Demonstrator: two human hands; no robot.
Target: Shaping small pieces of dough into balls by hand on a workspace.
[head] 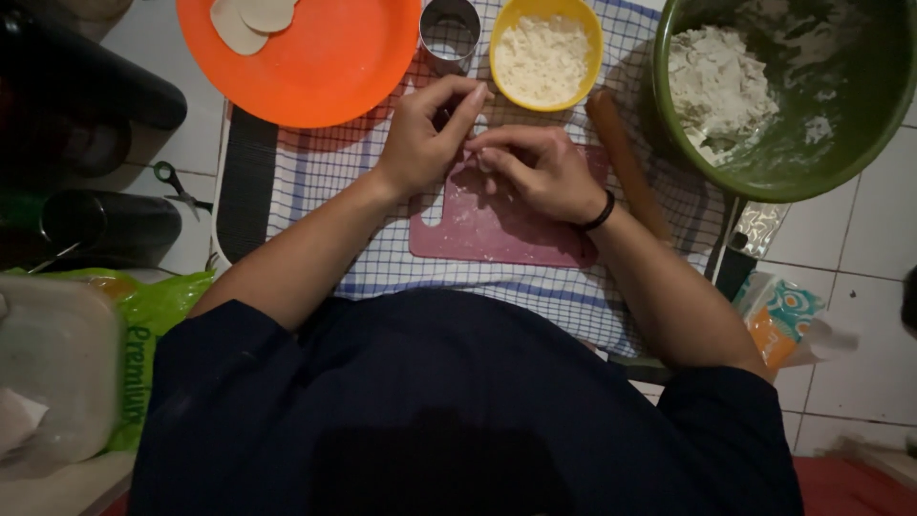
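Lying on the pink cutting board (pixel 487 229), a small pale piece of dough (pixel 479 126) sits just between the fingertips of both hands, at the far edge of the board. The left hand (pixel 425 139) has its fingers curled, with thumb and index finger closed toward the dough from the left side. The right hand (pixel 540 172) bends its fingers inward and touches the same piece from the right; it wears a black band at the wrist. How firmly they pinch the dough I cannot tell, because the fingers hide most of it. Just beyond the hands stand a metal ring cutter (pixel 450 32) and a yellow bowl of flour (pixel 546 53). A wooden rolling pin (pixel 626 162) lies beside the right hand on the checked cloth (pixel 325 172). Two dough rounds rest on the orange plate (pixel 325 67).
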